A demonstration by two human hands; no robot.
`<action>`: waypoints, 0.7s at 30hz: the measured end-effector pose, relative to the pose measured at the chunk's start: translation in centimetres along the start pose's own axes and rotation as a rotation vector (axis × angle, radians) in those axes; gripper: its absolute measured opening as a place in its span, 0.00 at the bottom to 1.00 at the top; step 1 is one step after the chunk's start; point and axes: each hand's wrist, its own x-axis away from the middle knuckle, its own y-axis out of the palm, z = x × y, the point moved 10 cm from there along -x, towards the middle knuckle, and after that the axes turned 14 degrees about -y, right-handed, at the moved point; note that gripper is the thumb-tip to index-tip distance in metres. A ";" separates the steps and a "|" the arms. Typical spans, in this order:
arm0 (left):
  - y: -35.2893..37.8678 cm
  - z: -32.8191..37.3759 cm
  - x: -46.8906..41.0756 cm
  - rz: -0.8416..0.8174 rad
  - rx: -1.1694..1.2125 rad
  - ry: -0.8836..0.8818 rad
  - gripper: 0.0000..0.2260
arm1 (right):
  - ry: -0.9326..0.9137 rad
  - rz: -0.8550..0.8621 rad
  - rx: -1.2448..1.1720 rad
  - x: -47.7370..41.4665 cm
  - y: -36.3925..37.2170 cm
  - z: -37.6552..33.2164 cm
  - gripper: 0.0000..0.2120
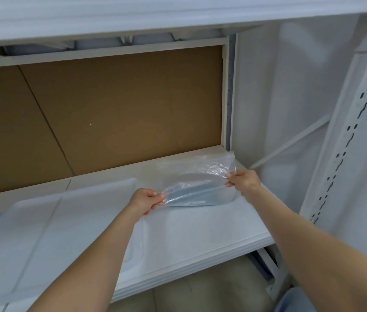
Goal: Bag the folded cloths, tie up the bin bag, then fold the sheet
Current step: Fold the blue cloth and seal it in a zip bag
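In the head view, both of our arms reach forward and up over a white shelf (200, 228). Our left forearm comes in from the lower left, bare and nearly straight. The left hand (147, 200) is turned thumb-up and pinches the near left edge of a clear plastic bag (202, 170), with the thumb on top and the fingers curled beneath. Our right arm enters from the lower right corner and stretches across the shelf's right end. The right hand (243, 181) has its knuckles towards us, and its curled fingertips clamp the bag's right edge a little higher than the left hand holds its side.

The film is stretched between the two hands. Its lower part rests on the shelf, and its far end rises crumpled towards the back right corner. Inside, low in the bag and lying on the shelf, is a grey-blue folded cloth (200, 195).

A flat white layer (54, 221) with rounded corners covers the shelf's left part, passing under our left forearm. We cannot tell whether it is fabric or plastic. A brown board (110, 104) backs the shelf, and a white slotted upright (347, 136) stands at the right.
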 end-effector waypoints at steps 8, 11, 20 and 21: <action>-2.4 4.0 1.2 0.128 0.307 0.172 0.09 | -0.175 -0.056 -0.209 1.0 0.5 -3.5 0.08; -2.5 4.3 1.1 0.169 0.354 0.172 0.11 | -0.145 -0.003 -0.251 1.4 0.0 -3.9 0.06; -3.1 5.3 1.8 0.336 0.212 0.118 0.02 | -0.184 0.078 -0.326 1.4 -1.6 -5.4 0.07; -3.4 5.7 1.9 0.388 0.144 0.097 0.11 | -0.194 0.083 -0.317 1.4 -1.7 -5.6 0.07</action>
